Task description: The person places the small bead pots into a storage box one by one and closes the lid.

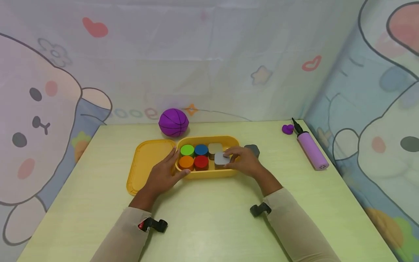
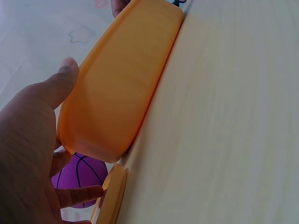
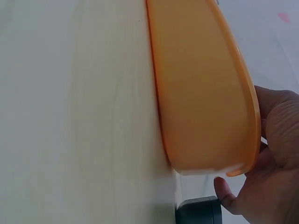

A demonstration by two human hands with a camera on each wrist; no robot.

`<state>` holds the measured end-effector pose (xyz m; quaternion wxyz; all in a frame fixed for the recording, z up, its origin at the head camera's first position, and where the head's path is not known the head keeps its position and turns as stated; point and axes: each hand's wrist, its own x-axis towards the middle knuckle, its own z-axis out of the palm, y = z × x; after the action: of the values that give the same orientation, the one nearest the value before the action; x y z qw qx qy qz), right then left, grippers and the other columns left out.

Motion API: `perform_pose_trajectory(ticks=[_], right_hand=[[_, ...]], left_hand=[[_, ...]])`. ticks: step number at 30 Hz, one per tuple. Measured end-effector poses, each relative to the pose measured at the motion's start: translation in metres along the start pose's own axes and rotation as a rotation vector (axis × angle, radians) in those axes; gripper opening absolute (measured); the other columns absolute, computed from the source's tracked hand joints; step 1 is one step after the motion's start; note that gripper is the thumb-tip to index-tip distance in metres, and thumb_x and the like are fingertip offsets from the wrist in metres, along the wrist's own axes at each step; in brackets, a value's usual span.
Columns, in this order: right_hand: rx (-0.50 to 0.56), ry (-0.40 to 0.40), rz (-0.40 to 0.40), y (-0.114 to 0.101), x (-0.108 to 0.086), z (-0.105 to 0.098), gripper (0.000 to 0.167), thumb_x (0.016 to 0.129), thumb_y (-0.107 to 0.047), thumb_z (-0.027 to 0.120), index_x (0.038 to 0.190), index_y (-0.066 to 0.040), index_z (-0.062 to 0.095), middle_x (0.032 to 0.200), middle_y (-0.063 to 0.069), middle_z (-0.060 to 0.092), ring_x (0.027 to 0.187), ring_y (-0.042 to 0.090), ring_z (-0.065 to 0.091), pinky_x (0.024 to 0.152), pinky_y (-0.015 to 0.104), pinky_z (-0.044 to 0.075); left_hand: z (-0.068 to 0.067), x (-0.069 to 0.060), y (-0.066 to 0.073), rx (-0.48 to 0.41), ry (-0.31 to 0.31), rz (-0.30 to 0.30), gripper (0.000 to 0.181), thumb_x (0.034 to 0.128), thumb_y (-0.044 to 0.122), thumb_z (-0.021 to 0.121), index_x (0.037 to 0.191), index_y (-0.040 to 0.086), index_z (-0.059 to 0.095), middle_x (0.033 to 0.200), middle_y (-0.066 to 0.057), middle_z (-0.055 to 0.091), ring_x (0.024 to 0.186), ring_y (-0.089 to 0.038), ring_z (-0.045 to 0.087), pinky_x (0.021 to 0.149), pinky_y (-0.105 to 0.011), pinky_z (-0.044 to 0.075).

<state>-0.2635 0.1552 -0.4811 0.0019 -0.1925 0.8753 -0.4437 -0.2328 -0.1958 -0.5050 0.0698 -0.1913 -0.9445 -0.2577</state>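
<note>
A yellow plastic box [image 1: 209,174] stands on the table, holding small jars with green [image 1: 187,150], blue [image 1: 201,150], orange [image 1: 186,162] and red [image 1: 201,162] round lids. At its right side are a beige squarish jar [image 1: 215,148] and a grey-topped squarish jar [image 1: 222,159]. My right hand [image 1: 245,162] pinches the grey-topped jar from above, inside the box. At the box's left end my left hand [image 1: 163,174] rests with fairly straight fingers, its thumb touching the front rim. In the right wrist view the box wall [image 3: 205,93] hides the jars.
A yellow lid [image 1: 147,160] lies left of the box, partly under my left hand. Behind stands a purple ball [image 1: 173,123]. A dark grey squarish jar [image 1: 252,150] is just right of the box. Farther right lie a purple heart-shaped item [image 1: 287,129] and a purple hand pump [image 1: 312,151].
</note>
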Motion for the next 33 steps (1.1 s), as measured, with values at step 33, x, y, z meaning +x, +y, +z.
perform_pose_trajectory(ticks=[33], right_hand=[[0.069,-0.013,0.163,-0.011,-0.003,0.007,0.054,0.094,-0.013,0.087,0.144,-0.005,0.069,0.137,0.019,0.076,0.118,0.032,0.08,0.09,0.04,0.069]], left_hand=[[-0.003,-0.001,0.005,-0.013,0.001,-0.004,0.09,0.1028,0.055,0.069,0.171,0.008,0.035,0.181,-0.013,0.029,0.158,-0.044,0.046,0.12,-0.064,0.048]])
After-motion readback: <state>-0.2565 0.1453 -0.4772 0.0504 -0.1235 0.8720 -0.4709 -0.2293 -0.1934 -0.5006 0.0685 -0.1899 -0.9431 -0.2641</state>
